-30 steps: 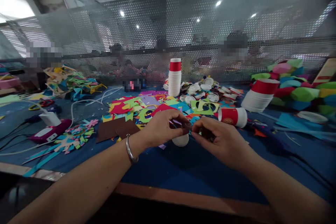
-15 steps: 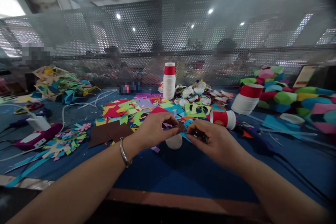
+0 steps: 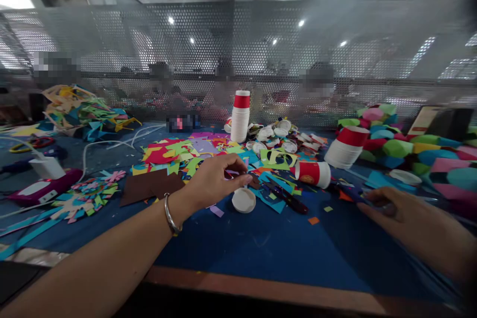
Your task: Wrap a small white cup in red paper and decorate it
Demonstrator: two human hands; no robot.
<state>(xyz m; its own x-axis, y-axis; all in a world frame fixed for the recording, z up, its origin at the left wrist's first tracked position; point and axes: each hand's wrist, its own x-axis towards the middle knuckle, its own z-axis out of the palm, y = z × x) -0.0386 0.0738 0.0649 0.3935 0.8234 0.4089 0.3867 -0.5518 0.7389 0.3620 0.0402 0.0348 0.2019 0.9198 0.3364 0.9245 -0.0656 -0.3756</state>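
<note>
My left hand point(image 3: 219, 179) pinches a small piece of brown paper point(image 3: 255, 182) between thumb and fingertips. Just below it on the blue table lies a round white cup base point(image 3: 244, 200). Over at the right, my right hand point(image 3: 406, 221) is closed around the handle of a blue glue gun point(image 3: 349, 192), whose nozzle points left toward a tipped red-and-white paper cup point(image 3: 312, 174). Dark-handled scissors point(image 3: 288, 197) lie between the hands on blue paper scraps. Brown paper sheets point(image 3: 145, 186) rest left of my left wrist.
A tall stack of paper cups point(image 3: 239, 121) stands at the back middle, a shorter cup stack point(image 3: 345, 148) at right. Cut cup pieces point(image 3: 279, 131) and coloured paper scraps point(image 3: 171, 151) spread between. A purple power strip point(image 3: 46, 189) with cables sits left; colourful paper shapes point(image 3: 398, 146) pile up right.
My right hand has left the brown paper and moved right to the glue gun, uncovering the scissors. My left hand still holds the brown paper near the cup base.
</note>
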